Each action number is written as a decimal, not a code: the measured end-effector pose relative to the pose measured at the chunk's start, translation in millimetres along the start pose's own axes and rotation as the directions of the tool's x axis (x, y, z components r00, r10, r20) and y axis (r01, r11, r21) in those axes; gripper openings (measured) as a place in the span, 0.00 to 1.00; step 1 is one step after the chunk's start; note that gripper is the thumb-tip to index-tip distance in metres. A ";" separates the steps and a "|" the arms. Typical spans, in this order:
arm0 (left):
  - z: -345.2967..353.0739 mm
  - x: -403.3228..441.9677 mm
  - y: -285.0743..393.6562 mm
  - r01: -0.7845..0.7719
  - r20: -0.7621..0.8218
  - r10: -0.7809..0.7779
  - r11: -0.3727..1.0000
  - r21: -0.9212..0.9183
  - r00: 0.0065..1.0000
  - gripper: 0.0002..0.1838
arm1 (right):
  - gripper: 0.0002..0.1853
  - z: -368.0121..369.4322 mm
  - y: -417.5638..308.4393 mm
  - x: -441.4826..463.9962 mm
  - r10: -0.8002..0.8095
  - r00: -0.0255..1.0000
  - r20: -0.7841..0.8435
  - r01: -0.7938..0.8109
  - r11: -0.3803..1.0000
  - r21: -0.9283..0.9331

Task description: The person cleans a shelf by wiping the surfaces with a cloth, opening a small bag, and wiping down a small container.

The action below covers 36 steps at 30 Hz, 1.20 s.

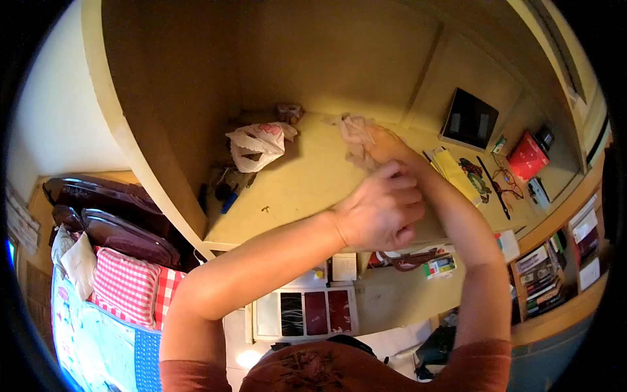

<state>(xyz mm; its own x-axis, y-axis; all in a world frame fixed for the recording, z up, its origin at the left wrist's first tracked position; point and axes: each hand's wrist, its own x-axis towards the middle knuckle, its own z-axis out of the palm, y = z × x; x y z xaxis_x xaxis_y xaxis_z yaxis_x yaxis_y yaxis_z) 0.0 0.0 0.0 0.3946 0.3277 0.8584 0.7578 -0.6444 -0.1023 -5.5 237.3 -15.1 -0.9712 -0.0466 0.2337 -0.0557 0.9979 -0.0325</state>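
Observation:
My right hand (386, 145) reaches deep onto the cream shelf (307, 189), with a crumpled pale pinkish cloth (356, 134) bunched under its fingers against the surface. The fingers are partly covered by the cloth and slightly blurred. Nearer to me, my left hand (385, 206) is curled into a loose fist in front of my right forearm, overlapping it in view. Nothing shows sticking out of that fist. Left of the cloth, a white plastic bag (258, 145) with a red print lies crumpled on the shelf.
A dark-screened tablet (469, 119) leans at the back right. Yellow paper (454, 175), glasses (508, 183) and a red pouch (528, 155) are beside my right forearm. A blue pen-like object (229, 202) lies left. Books (541, 277) fill a lower shelf; a checked pillow (127, 284) rests left.

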 end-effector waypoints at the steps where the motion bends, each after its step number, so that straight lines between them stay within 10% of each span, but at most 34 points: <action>1: -0.7 0.7 -0.2 0.018 0.001 -0.018 1.000 0.005 1.000 0.10 | 0.39 6.6 6.2 11.2 0.092 0.994 -0.058 -0.088 0.994 0.062; 3: -19.8 -10.2 -16.7 -0.022 0.123 0.018 0.999 0.027 0.992 0.10 | 0.35 26.2 -8.8 45.9 0.203 0.954 -0.221 -0.160 0.967 0.196; 6: -16.9 -10.7 -19.6 -0.020 0.074 0.017 0.999 0.046 0.997 0.09 | 0.25 11.1 -43.3 31.5 0.578 0.816 0.000 -0.576 0.814 0.071; 9: -8.3 -5.5 -16.6 -0.009 0.024 0.006 0.994 0.106 1.000 0.08 | 0.22 13.2 -20.1 -23.7 0.066 0.974 -0.219 -0.038 0.991 0.130; 11: -1.4 -2.8 -14.0 0.040 -0.023 -0.038 0.993 0.109 0.999 0.06 | 0.20 8.1 -5.3 -45.0 -0.294 0.891 -0.346 0.351 0.929 0.115; 12: 0.4 -2.1 -14.2 0.045 -0.038 -0.041 0.993 0.113 0.998 0.06 | 0.20 -7.6 -4.7 -45.3 -0.303 0.893 -0.334 0.356 0.928 0.110; 14: 0.6 -2.0 -16.0 0.069 0.020 -0.072 0.987 0.146 0.997 0.05 | 0.21 -62.4 -14.1 -36.4 -0.244 0.964 -0.108 0.164 0.862 -0.479; 21: -0.3 -0.5 -19.7 0.097 0.027 -0.104 0.977 0.189 0.994 0.04 | 0.43 -172.0 45.1 31.4 -0.377 0.788 -0.486 -0.316 0.431 -0.845; 29: -2.8 -3.4 -19.1 0.136 0.113 -0.168 0.959 0.250 0.979 0.05 | 0.44 -88.1 50.1 44.8 -0.210 0.922 -0.325 -0.001 0.838 -0.546; 36: -1.9 -1.8 -20.9 0.130 0.100 -0.158 0.960 0.248 0.982 0.04 | 0.35 -86.3 72.5 30.4 -0.311 0.950 0.011 0.264 0.785 -0.561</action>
<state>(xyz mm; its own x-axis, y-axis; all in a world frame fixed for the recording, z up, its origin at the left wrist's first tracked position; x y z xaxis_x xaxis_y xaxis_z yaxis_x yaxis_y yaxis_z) -17.5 11.5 1.6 0.3197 0.4934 0.8089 0.9075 -0.4050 -0.1117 -19.1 312.1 73.6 -0.9080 -0.3556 0.2217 -0.1698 0.7960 0.5810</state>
